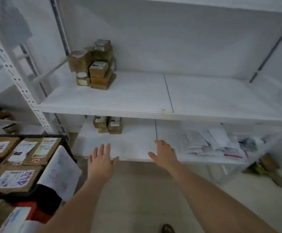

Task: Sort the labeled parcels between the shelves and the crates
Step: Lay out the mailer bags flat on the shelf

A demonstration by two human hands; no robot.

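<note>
Both my hands reach toward the front edge of the lower white shelf (133, 148) and hold nothing. My left hand (101, 158) has its fingers spread and straight. My right hand (164, 153) is also flat, with its fingertips over the shelf board. A small stack of brown labeled parcels (107, 124) stands at the back of this lower shelf. A taller pile of brown parcels (94, 64) sits at the back left of the upper shelf (136, 98). At the left, a black crate (64, 137) holds several brown labeled boxes (17, 179).
White and grey mailer bags (209, 142) lie heaped on the right of the lower shelf. A white envelope (61, 170) leans on the crate's right side. Brown and green items (268, 170) lie on the floor at the right. A white perforated upright (19, 84) frames the shelf's left.
</note>
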